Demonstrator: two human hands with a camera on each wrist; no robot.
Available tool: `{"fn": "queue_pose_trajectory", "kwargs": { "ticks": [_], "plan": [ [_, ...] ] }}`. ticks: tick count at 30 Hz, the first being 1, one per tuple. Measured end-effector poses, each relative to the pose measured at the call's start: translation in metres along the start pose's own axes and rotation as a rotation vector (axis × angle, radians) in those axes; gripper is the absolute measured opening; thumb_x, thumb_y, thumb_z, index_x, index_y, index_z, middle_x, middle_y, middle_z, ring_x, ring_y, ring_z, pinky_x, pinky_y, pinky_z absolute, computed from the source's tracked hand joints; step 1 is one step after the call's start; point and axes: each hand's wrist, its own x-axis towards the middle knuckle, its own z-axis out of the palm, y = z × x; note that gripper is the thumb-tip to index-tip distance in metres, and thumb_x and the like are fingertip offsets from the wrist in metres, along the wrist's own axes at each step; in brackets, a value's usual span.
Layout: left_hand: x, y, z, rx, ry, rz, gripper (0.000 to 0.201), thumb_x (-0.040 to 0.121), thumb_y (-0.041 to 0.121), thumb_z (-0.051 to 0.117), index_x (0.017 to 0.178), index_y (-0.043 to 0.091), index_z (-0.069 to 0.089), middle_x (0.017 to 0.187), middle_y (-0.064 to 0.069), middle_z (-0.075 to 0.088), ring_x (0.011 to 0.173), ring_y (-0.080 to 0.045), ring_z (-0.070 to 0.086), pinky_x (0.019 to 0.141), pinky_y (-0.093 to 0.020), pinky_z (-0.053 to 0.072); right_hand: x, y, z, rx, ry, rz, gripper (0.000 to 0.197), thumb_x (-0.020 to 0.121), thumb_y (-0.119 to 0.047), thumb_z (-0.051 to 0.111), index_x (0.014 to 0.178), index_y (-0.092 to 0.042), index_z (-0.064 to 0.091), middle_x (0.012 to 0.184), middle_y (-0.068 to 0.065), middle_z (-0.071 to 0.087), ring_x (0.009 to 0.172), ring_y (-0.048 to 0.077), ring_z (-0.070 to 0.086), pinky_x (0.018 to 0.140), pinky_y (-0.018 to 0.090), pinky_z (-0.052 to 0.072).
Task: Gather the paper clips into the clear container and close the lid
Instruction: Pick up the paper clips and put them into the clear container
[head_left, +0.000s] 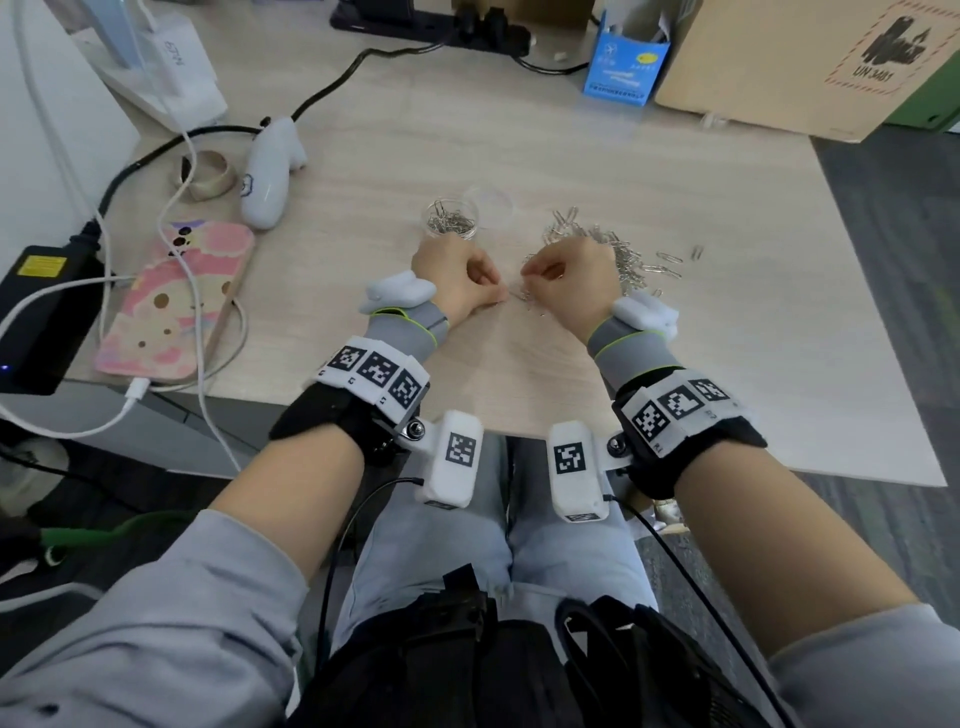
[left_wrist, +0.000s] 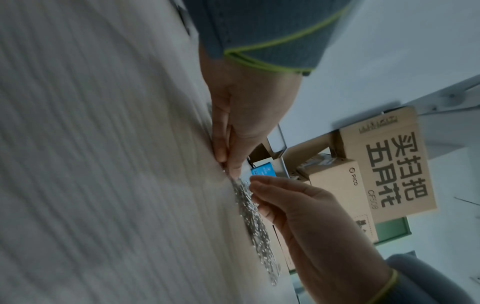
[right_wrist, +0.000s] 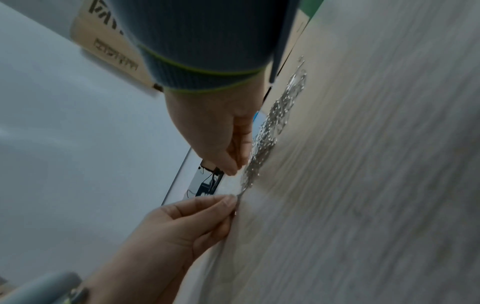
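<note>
From the head camera, both hands rest low on the light wood desk (head_left: 597, 156), close together near its middle. The left hand (head_left: 457, 280) is curled, thumb and forefinger pressed together at the desk surface; its grip appears closed on a paper clip or two, though the clips there are too small to make out clearly. The right hand (head_left: 569, 283) is also curled, fingertips drawn together over the near edge of the heap of silver paper clips (head_left: 618, 254), which spreads out beyond and to the right of it, with a few stray clips (head_left: 670, 258) lying apart further right. The clear container (head_left: 451, 218) stands open just beyond the left hand, already partly filled with clips; its clear round lid (head_left: 488, 200) lies beside it on the desk. To the left sit a phone in a pink case (head_left: 176, 301), a white controller (head_left: 270, 171), a tape roll (head_left: 208, 174) and a black power brick (head_left: 41, 317). A blue box (head_left: 623, 67) and a cardboard carton (head_left: 810, 57) stand at the far edge.

In the left wrist view, the left hand's thumb and forefinger (left_wrist: 221, 148) pinch flat against the desk, while the right hand (left_wrist: 306, 222) hovers over the clip heap (left_wrist: 257, 232).

In the right wrist view, the right hand's fingertips (right_wrist: 228, 166) are closed together at the heap's end (right_wrist: 270, 131); the left hand (right_wrist: 176, 226) pinches a thin clip at the desk surface.
</note>
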Motion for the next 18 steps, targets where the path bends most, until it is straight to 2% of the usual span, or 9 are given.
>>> {"fn": "queue_pose_trajectory", "kwargs": {
  "ticks": [3,5,6,8,10,12,13,15,18],
  "plan": [
    [0.004,0.013,0.011,-0.044,-0.015,0.038,0.011,0.071,0.010,0.070,0.081,0.006,0.071,0.059,0.003,0.061,0.047,0.004,0.052,0.070,-0.028,0.053,-0.003,0.014,-0.012,0.071,0.140,0.043,0.019,0.078,-0.008,0.060,0.089,-0.008,0.075,0.095,0.012,0.072,0.089,0.026,0.066,0.079,0.029,0.048],
    [0.009,0.020,0.016,-0.032,-0.047,0.067,0.016,0.072,0.007,0.069,0.088,0.004,0.070,0.072,-0.004,0.064,0.057,0.004,0.051,0.068,-0.019,0.049,-0.004,0.027,-0.022,0.065,0.186,0.102,0.023,0.079,-0.012,0.059,0.097,-0.010,0.073,0.106,0.010,0.069,0.099,0.025,0.063,0.085,0.030,0.047],
    [0.010,0.023,0.017,-0.024,-0.063,0.080,0.018,0.072,0.005,0.070,0.090,0.004,0.070,0.077,-0.006,0.065,0.060,0.004,0.051,0.068,-0.014,0.047,-0.003,0.033,-0.025,0.063,0.193,0.125,0.025,0.081,-0.013,0.059,0.102,-0.010,0.072,0.113,0.010,0.067,0.105,0.024,0.061,0.089,0.028,0.045],
    [0.014,0.028,0.019,-0.057,-0.105,0.099,0.021,0.071,0.002,0.070,0.092,0.004,0.069,0.085,-0.010,0.069,0.060,0.005,0.054,0.073,-0.018,0.049,-0.002,0.046,-0.032,0.067,0.195,0.157,0.028,0.084,-0.015,0.058,0.110,-0.009,0.068,0.127,0.010,0.060,0.117,0.023,0.055,0.095,0.019,0.035],
    [0.019,0.034,0.024,-0.081,-0.133,0.118,0.024,0.070,-0.001,0.070,0.093,0.005,0.069,0.088,-0.012,0.071,0.054,0.010,0.056,0.074,-0.018,0.051,0.000,0.058,-0.037,0.066,0.178,0.200,0.034,0.087,-0.016,0.057,0.119,-0.010,0.063,0.140,0.010,0.050,0.130,0.022,0.045,0.101,0.018,0.027],
    [0.024,0.042,0.028,-0.082,-0.113,0.157,0.024,0.071,-0.003,0.066,0.092,0.006,0.070,0.089,-0.011,0.072,0.053,0.016,0.055,0.071,-0.011,0.051,0.004,0.067,-0.042,0.047,0.143,0.226,0.042,0.089,-0.017,0.053,0.130,-0.008,0.054,0.149,0.014,0.037,0.142,0.026,0.028,0.111,0.026,0.021],
    [0.026,0.046,0.029,-0.086,-0.078,0.178,0.022,0.072,-0.002,0.064,0.092,0.007,0.070,0.090,-0.011,0.072,0.056,0.014,0.056,0.072,-0.012,0.052,0.008,0.071,-0.044,0.032,0.124,0.232,0.044,0.090,-0.018,0.051,0.133,-0.006,0.049,0.151,0.016,0.032,0.144,0.029,0.019,0.115,0.030,0.018],
    [0.030,0.053,0.030,-0.054,-0.004,0.208,0.020,0.077,0.004,0.062,0.095,0.009,0.070,0.099,-0.011,0.071,0.074,0.001,0.060,0.081,-0.017,0.048,0.014,0.079,-0.048,-0.005,0.115,0.252,0.046,0.091,-0.017,0.048,0.134,-0.001,0.045,0.151,0.021,0.028,0.145,0.035,0.013,0.116,0.036,0.017],
    [0.042,0.059,0.038,0.078,-0.023,0.217,0.029,0.086,0.013,0.056,0.114,0.011,0.062,0.126,-0.012,0.058,0.115,-0.022,0.054,0.092,-0.016,0.031,0.023,0.087,-0.054,0.008,0.092,0.329,0.043,0.087,-0.022,0.043,0.116,0.009,0.050,0.138,0.026,0.041,0.135,0.036,0.031,0.108,0.036,0.027]
  ]
}}
